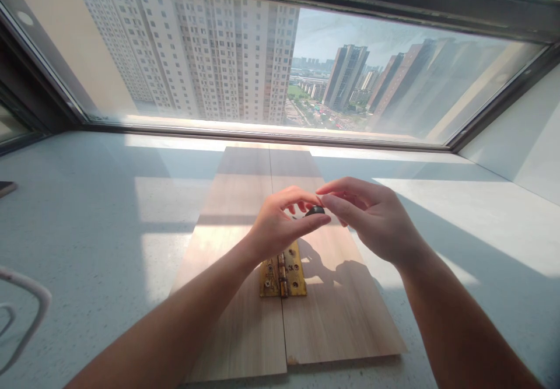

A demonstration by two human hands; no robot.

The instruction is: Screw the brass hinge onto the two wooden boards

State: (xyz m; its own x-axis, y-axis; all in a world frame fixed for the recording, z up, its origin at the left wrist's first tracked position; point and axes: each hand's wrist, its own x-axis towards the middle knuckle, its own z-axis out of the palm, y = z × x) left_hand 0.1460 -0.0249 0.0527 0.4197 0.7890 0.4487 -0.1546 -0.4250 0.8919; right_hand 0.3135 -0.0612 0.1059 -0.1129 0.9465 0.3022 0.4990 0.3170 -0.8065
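My left hand (284, 220) is closed around a small dark rounded object (315, 210), held between the thumb and fingers; its kind is not clear. Close against those fingertips, my right hand (367, 214) has its thumb and index finger pinched together, and whatever sits between them is too small to tell. Both hands are raised over two pale wooden boards (345, 325) lying side by side. Beneath my left wrist a worn brass-coloured hinge (283, 281) spans the seam between the boards. Screw heads or holes show on its leaves, and its upper part is hidden by my hand.
The boards rest on a speckled white sill (96, 214) in front of a dark-framed window (262, 135). A white curved tube or cable (37, 295) is at the left edge. A dark flat object (6, 188) lies above it.
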